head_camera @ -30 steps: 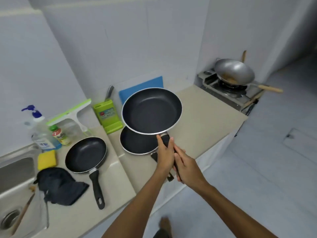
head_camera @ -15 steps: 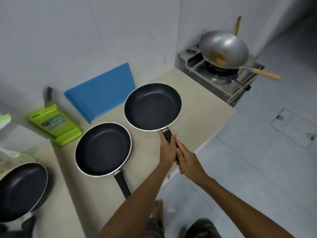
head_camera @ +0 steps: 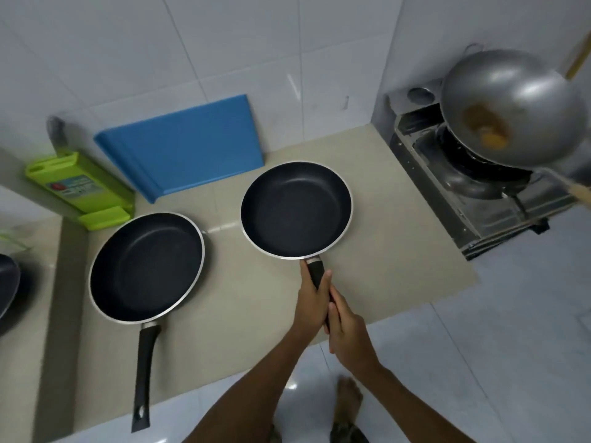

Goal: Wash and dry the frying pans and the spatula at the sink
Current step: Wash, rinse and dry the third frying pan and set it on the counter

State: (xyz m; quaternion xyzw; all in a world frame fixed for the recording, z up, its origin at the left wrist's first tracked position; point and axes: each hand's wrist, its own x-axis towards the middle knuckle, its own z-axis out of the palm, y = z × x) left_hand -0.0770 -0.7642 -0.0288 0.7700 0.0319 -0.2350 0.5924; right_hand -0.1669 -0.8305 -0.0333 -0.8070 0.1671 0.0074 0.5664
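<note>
Black handle (head_camera: 316, 274) sits clamped between both sets of fingers. The left hand (head_camera: 311, 302) wraps it nearer the bowl and the right hand (head_camera: 348, 334) grips its end just behind, so the two hands touch. The frying pan (head_camera: 295, 209) they hold is level, dark inside up, over the beige tabletop (head_camera: 256, 318); whether it rests on the surface cannot be told. To its left and apart from it, a second frying pan (head_camera: 147, 266) lies flat on the tabletop with its handle pointing toward the person. A third pan (head_camera: 8, 286) shows only its edge at far left. Behind them, a blue cutting board (head_camera: 188, 145) leans against the tiled wall, with a green knife holder (head_camera: 80, 187) beside it. To the right, a steel wok (head_camera: 511, 103) stands on a gas stove (head_camera: 473, 203).
</note>
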